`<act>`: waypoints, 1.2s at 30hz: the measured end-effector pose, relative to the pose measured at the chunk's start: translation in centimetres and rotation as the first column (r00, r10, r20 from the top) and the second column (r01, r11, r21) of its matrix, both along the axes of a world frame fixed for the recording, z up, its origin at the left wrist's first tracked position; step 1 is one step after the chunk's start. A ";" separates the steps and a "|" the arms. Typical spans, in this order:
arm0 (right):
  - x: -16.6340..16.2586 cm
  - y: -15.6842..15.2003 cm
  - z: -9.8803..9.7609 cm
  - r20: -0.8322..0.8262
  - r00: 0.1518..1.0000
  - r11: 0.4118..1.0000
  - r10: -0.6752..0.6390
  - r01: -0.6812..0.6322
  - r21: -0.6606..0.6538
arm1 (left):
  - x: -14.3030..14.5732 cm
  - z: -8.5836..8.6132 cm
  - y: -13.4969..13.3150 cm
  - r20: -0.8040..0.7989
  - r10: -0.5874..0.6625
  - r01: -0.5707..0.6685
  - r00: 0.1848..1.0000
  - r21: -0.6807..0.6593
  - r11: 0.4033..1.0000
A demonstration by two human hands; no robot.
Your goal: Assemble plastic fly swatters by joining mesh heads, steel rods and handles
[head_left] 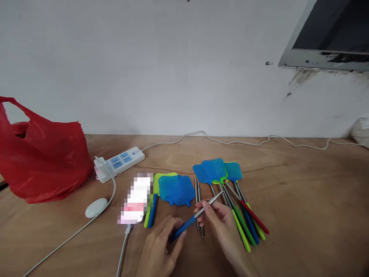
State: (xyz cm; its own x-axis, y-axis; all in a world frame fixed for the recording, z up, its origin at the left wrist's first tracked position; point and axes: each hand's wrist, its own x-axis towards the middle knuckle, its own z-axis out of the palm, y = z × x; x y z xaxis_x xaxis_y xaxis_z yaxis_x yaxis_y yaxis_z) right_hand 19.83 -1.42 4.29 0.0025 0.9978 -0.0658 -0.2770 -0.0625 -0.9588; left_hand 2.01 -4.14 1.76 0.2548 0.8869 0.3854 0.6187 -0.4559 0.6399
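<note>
A blue handle [184, 227] is gripped at its lower end by my left hand [163, 244]. The metal rod [215, 198] extending from it is pinched between the thumb and fingers of my right hand [217, 221]. No swatter head shows on the rod's tip. Beyond my left hand lie loose blue and yellow-green mesh fly swatter heads [180, 190], with a blue and a yellow-green handle [152, 211] beside them. Bare metal rods [198, 192] lie between the two groups. Past my right hand rests a pile of whole fly swatters [245, 215] with coloured handles.
A pixelated, lit phone [138, 198] on a charging cable lies to the left. Behind it is a white power strip [123, 163], with a white oval object [96, 208] nearby. A red plastic bag [46, 161] stands far left. A thin cord [230, 142] runs along the wall.
</note>
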 end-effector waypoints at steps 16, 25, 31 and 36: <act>0.6 3.9 -1.1 0.959 0.233 0.932 -0.163 -0.281 0.227 | -0.3 -2.7 -0.5 0.303 0.292 -0.191 0.907 -0.322 0.927; -2.0 3.6 -1.6 0.963 -0.118 0.909 -0.243 -0.373 0.184 | -0.7 -1.6 -0.3 0.268 0.282 -0.179 0.921 -0.353 0.919; -2.3 3.5 -1.8 0.926 -0.194 0.840 -0.325 -0.509 0.188 | -0.5 -1.8 0.0 0.317 0.247 -0.153 0.915 -0.294 0.943; -2.0 3.5 -2.6 0.915 -0.175 0.786 -0.363 -0.585 0.200 | -0.5 -2.8 -0.4 0.334 0.308 -0.180 0.891 -0.363 0.914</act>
State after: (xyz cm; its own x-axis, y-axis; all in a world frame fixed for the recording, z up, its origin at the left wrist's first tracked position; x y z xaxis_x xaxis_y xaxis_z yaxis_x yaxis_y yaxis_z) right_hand 17.82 2.06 1.66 -0.5320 0.8164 0.2245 0.8444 0.5312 0.0695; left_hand 1.47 -4.58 -1.08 -0.0931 0.9908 0.0981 0.3660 -0.0576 0.9288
